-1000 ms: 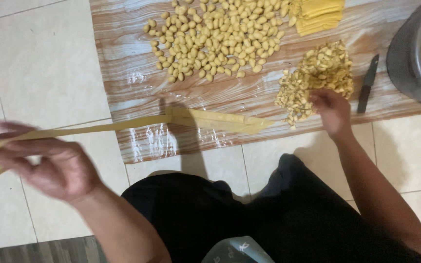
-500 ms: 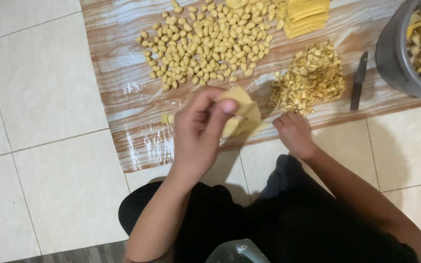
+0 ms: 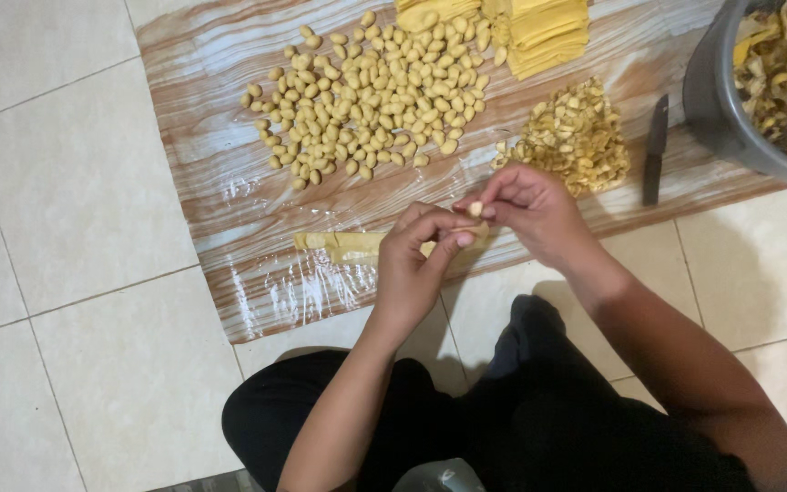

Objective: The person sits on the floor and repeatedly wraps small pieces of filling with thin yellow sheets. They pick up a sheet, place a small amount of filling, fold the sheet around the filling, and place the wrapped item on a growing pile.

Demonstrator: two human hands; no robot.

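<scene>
A long yellow dough strip [image 3: 343, 244] lies on the plastic-wrapped, wood-patterned mat [image 3: 229, 173]. My left hand [image 3: 416, 264] pinches its right end. My right hand [image 3: 526, 210] meets it from the right and pinches a small pale filling piece [image 3: 475, 209] at the fingertips, just above the strip's end. Beyond the hands lie several small folded dough pieces [image 3: 371, 96] spread over the mat and a heap of chopped yellow filling [image 3: 576, 137].
A stack of flat yellow dough sheets [image 3: 539, 27] sits at the mat's far edge. A dark knife [image 3: 654, 146] lies right of the filling heap. A grey pot [image 3: 721, 100] with yellow scraps stands at right. White floor tiles [image 3: 66, 182] surround the mat; my dark-clothed legs are below.
My left hand swung in from the far left with the long strip and now holds its end at the mat's near edge. My right hand left the filling heap and joined it.
</scene>
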